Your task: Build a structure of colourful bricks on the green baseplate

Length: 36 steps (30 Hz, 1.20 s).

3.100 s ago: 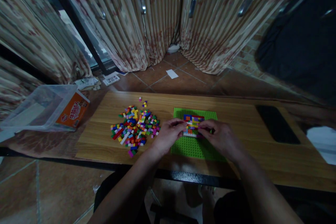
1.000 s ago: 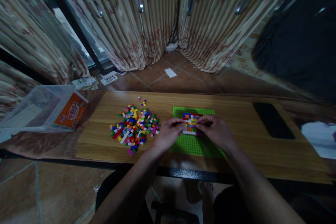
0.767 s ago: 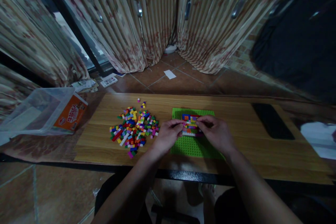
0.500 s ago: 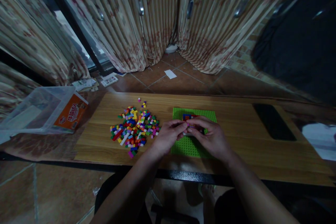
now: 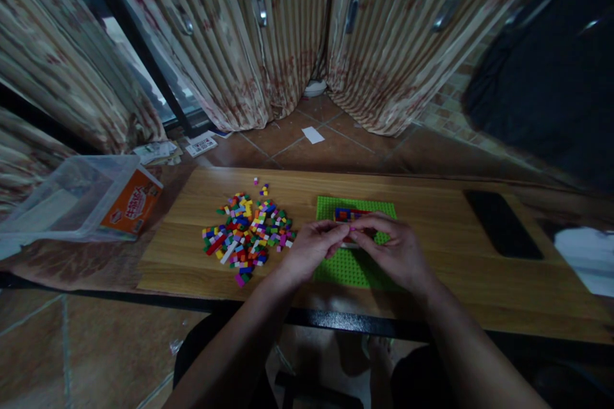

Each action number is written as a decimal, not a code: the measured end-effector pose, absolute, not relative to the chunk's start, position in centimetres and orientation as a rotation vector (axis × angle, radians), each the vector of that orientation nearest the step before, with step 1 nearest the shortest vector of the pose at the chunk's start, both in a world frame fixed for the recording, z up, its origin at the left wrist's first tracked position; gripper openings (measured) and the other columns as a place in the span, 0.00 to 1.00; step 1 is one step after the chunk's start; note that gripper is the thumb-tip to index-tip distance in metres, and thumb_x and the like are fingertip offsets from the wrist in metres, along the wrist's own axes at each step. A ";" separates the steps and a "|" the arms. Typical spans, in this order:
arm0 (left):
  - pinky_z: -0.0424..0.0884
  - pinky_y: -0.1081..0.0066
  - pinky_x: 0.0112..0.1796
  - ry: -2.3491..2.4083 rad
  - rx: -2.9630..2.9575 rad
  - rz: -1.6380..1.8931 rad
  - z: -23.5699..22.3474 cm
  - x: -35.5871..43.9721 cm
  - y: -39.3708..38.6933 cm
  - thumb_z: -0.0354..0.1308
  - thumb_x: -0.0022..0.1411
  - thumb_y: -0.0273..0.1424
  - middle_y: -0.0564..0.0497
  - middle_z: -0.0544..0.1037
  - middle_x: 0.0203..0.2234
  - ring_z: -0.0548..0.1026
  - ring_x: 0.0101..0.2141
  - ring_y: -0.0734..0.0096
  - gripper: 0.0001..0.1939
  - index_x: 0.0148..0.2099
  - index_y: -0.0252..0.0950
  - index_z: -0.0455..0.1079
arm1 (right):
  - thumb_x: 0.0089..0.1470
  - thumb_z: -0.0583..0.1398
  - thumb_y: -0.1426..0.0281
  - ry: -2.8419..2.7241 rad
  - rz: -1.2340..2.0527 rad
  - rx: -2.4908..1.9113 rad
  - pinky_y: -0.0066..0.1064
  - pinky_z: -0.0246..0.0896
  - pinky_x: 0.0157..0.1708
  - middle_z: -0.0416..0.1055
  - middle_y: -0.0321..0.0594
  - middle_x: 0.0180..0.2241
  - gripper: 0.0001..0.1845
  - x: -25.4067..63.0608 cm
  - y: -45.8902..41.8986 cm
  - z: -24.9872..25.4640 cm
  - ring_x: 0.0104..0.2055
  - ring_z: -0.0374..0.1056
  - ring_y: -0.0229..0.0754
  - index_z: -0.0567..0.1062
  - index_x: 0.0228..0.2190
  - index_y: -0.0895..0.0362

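Over the green baseplate [image 5: 350,275], my two hands meet fingertip to fingertip. My left hand [image 5: 314,244] is closed in a pinch, and my right hand [image 5: 396,249] pinches from the other side. A small pink toy brick [image 5: 353,229] shows between their fingertips, mostly covered. Just behind the fingers, a low structure of blue, red and other coloured bricks [image 5: 343,212] stands on the baseplate; the hands hide much of it. To the left of my left hand lies a loose pile of small multicoloured bricks [image 5: 247,236].
A clear plastic box [image 5: 86,230] with an orange label stands at the left end of the wooden table [image 5: 167,262]. On the right are a black phone-like slab [image 5: 503,223] and white paper [image 5: 585,255]. Curtains [image 5: 283,51] hang behind.
Both hands have shifted slightly to the right along the brick structure, uncovering more of its back left part. The pink brick has moved right with the fingertips.
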State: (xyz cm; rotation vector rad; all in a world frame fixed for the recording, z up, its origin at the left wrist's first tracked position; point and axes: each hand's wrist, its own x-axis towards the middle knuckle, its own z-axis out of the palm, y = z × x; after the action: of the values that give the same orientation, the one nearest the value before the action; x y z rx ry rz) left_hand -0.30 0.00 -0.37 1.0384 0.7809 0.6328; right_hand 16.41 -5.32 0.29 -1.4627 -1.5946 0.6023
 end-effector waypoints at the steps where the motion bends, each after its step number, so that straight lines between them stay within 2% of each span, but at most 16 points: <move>1: 0.51 0.73 0.22 0.813 1.029 0.641 -0.5 -0.3 0.0 0.63 0.52 0.45 0.58 0.63 0.17 0.58 0.19 0.80 0.18 0.28 0.33 0.71 | 0.54 0.62 0.62 -1.553 0.612 -1.500 0.35 0.66 0.39 0.75 0.38 0.35 0.08 17.0 -5.2 0.0 0.38 0.71 0.42 0.79 0.32 0.52; 5: 0.54 0.74 0.24 0.957 1.028 0.715 -0.8 -0.3 0.3 0.61 0.54 0.40 0.55 0.69 0.21 0.62 0.21 0.79 0.14 0.30 0.33 0.71 | 0.49 0.65 0.60 -1.420 0.653 -1.668 0.38 0.66 0.38 0.76 0.40 0.35 0.10 19.7 -5.0 -1.2 0.37 0.72 0.45 0.81 0.30 0.52; 8: 0.57 0.75 0.25 0.996 1.039 0.737 -0.8 -0.4 0.5 0.59 0.56 0.39 0.53 0.71 0.25 0.65 0.23 0.79 0.12 0.31 0.33 0.71 | 0.46 0.66 0.60 -1.449 0.713 -1.707 0.42 0.64 0.42 0.75 0.40 0.36 0.09 20.7 -4.9 -1.6 0.40 0.71 0.46 0.81 0.30 0.51; 17: 0.57 0.75 0.24 0.971 1.084 0.681 -0.5 -0.3 0.3 0.58 0.58 0.35 0.53 0.71 0.23 0.64 0.22 0.79 0.10 0.33 0.32 0.72 | 0.41 0.69 0.61 -1.402 0.751 -1.687 0.47 0.59 0.53 0.72 0.41 0.43 0.09 20.1 -4.7 -2.2 0.49 0.69 0.48 0.82 0.27 0.49; 23: 0.58 0.75 0.25 0.982 1.092 0.675 -0.2 -0.3 0.2 0.58 0.57 0.34 0.53 0.72 0.24 0.64 0.23 0.78 0.09 0.33 0.32 0.72 | 0.39 0.70 0.61 -1.342 0.745 -1.701 0.49 0.57 0.55 0.72 0.41 0.46 0.09 19.9 -4.6 -2.9 0.51 0.68 0.51 0.82 0.26 0.49; 29: 0.57 0.75 0.25 0.978 1.118 0.659 -0.2 -0.4 0.2 0.58 0.57 0.35 0.53 0.72 0.24 0.64 0.23 0.78 0.10 0.33 0.33 0.72 | 0.41 0.69 0.62 -1.368 0.681 -1.724 0.50 0.59 0.53 0.74 0.41 0.42 0.07 19.8 -4.7 -2.9 0.51 0.68 0.52 0.82 0.27 0.48; 36: 0.57 0.74 0.26 0.963 1.099 0.653 -0.7 -0.2 0.2 0.58 0.57 0.36 0.53 0.71 0.24 0.64 0.23 0.78 0.11 0.34 0.32 0.72 | 0.48 0.66 0.64 -1.542 0.529 -1.743 0.48 0.60 0.53 0.71 0.41 0.47 0.04 19.7 -5.0 -2.4 0.50 0.68 0.49 0.81 0.28 0.50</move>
State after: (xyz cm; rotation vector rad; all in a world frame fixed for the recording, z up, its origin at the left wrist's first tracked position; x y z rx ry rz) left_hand -0.23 0.23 -0.68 1.0988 0.9630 0.6531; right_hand 19.71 -4.99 -2.41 -1.7426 -1.5416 0.5293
